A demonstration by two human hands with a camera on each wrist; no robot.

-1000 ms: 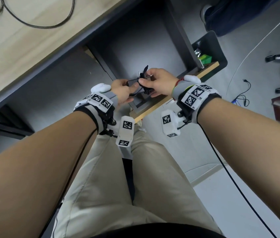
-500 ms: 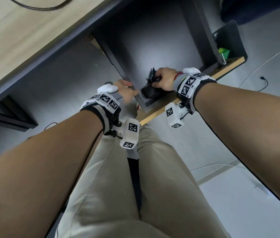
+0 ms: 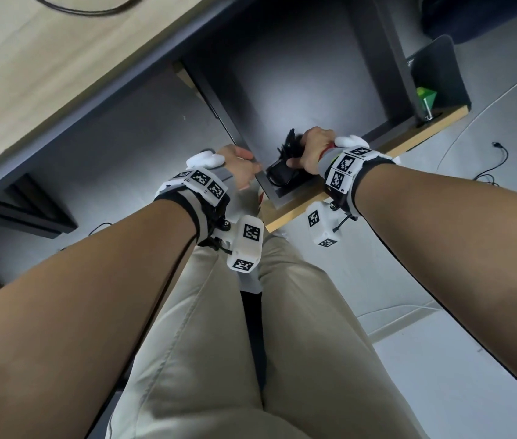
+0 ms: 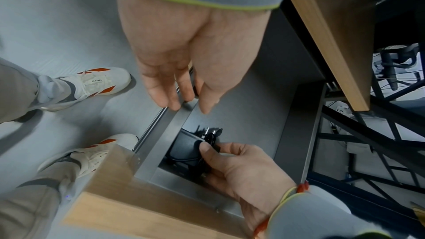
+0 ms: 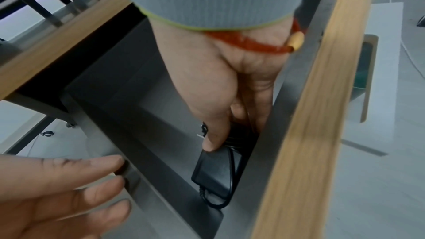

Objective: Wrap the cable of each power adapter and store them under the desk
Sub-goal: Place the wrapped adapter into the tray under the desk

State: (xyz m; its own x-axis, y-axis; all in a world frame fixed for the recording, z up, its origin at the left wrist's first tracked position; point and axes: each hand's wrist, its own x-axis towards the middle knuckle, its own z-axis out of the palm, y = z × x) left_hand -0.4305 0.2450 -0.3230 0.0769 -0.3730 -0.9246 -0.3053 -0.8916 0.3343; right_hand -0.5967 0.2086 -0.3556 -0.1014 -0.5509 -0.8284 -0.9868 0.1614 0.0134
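Lowered since a second ago, the right hand (image 4: 243,166) pinches the power adapter (image 5: 216,172) inside the drawer (image 4: 161,134), left hand (image 4: 184,57) relaxed, fingers touching its rim.

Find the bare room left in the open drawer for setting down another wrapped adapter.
Free: the drawer floor beyond the adapter, toward the desk, bordered by both side walls. Crowded: the near corner by the wooden front, where the right hand holds the adapter; the left hand hovers over the side rail.
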